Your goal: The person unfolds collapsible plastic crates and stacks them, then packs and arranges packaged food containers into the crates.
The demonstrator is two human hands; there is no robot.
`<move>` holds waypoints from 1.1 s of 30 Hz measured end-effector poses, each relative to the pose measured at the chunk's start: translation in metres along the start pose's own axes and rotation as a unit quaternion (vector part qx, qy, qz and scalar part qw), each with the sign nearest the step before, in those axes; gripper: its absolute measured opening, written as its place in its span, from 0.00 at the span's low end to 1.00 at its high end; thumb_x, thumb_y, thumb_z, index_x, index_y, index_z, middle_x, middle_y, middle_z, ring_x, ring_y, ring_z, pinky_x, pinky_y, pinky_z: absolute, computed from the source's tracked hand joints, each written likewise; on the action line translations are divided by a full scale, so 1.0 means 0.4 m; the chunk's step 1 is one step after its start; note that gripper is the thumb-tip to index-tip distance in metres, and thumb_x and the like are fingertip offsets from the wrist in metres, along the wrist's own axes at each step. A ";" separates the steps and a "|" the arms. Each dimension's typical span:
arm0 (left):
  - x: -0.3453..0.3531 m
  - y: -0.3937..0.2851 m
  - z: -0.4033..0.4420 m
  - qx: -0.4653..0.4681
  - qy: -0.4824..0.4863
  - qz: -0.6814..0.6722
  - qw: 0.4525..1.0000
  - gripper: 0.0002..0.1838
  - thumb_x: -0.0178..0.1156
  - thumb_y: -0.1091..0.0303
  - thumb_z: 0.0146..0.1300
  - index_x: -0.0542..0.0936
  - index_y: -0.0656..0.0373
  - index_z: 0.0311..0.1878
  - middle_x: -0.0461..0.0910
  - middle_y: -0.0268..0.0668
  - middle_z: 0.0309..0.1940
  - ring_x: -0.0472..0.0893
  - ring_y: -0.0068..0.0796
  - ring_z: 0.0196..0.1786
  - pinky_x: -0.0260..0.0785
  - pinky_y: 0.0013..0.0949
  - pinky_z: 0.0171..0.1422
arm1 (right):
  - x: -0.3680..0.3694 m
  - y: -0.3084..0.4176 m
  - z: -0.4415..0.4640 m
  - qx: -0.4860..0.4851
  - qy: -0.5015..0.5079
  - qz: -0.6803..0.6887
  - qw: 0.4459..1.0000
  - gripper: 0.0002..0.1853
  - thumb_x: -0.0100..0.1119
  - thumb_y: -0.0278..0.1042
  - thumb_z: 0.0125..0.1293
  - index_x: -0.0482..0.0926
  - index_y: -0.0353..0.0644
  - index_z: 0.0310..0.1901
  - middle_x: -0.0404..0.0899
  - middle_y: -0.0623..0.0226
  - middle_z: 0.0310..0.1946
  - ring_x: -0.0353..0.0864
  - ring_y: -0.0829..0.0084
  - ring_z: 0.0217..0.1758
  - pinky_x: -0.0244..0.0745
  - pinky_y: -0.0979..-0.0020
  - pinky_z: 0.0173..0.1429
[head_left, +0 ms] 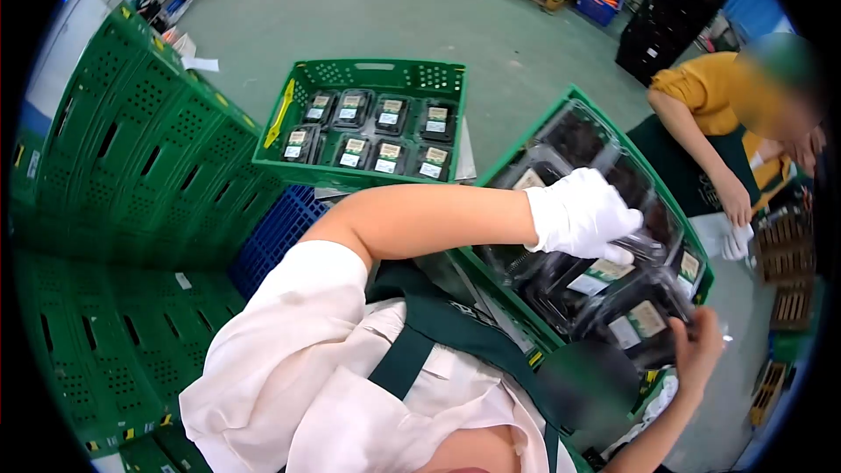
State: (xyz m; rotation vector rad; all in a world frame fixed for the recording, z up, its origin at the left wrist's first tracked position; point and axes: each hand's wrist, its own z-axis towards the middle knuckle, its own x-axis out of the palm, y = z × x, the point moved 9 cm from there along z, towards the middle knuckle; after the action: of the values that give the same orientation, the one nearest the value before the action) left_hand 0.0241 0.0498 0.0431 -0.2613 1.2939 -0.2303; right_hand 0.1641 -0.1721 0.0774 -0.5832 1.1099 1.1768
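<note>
- Head view: the bare right hand [698, 346] pinches the end of a tilted labelled pack [644, 322] at the right crate [526, 133].
- The gloved left hand [578, 215] bends over neighbouring packs [604, 273]; whether it grips, I cannot tell.
- Handling single packs, I'd judge; the next move calls for a level, steady hold.
- Counted: one pinched pack, eight small packs [389, 156] in the left crate [359, 177]; the right crate's overlap too much.
</note>
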 end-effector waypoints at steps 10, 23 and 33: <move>-0.602 0.596 -0.495 -0.239 -0.198 0.175 0.934 0.24 0.70 0.44 0.59 0.79 0.59 0.33 0.80 0.39 0.23 0.79 0.37 0.26 0.73 0.34 0.33 | 0.166 0.736 0.640 -0.215 -0.053 0.100 0.970 0.19 0.75 0.40 0.59 0.75 0.38 0.40 0.72 0.68 0.30 0.72 0.73 0.30 0.70 0.71 0.36; 0.183 1.349 -1.077 -0.399 0.233 -0.047 0.886 0.27 0.55 0.40 0.69 0.83 0.58 0.42 0.85 0.48 0.36 0.84 0.50 0.43 0.75 0.47 0.50 | 1.586 1.076 0.600 -0.190 0.411 0.183 0.873 0.28 0.65 0.62 0.62 0.80 0.43 0.47 0.85 0.52 0.36 0.85 0.49 0.44 0.78 0.52 0.49; 0.209 1.294 -1.161 -0.324 0.075 0.148 0.931 0.23 0.51 0.54 0.72 0.75 0.51 0.65 0.76 0.41 0.62 0.73 0.40 0.66 0.58 0.52 0.72 | 1.451 1.036 0.626 -0.140 0.451 0.071 0.878 0.21 0.65 0.43 0.62 0.79 0.40 0.52 0.79 0.56 0.52 0.79 0.55 0.60 0.78 0.54 0.60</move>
State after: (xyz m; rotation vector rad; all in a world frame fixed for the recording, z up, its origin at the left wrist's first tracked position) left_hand -0.3912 0.4855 -0.3148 -0.6104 1.5136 0.4567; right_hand -0.1366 0.4226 -0.2792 -1.3845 1.7962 1.2188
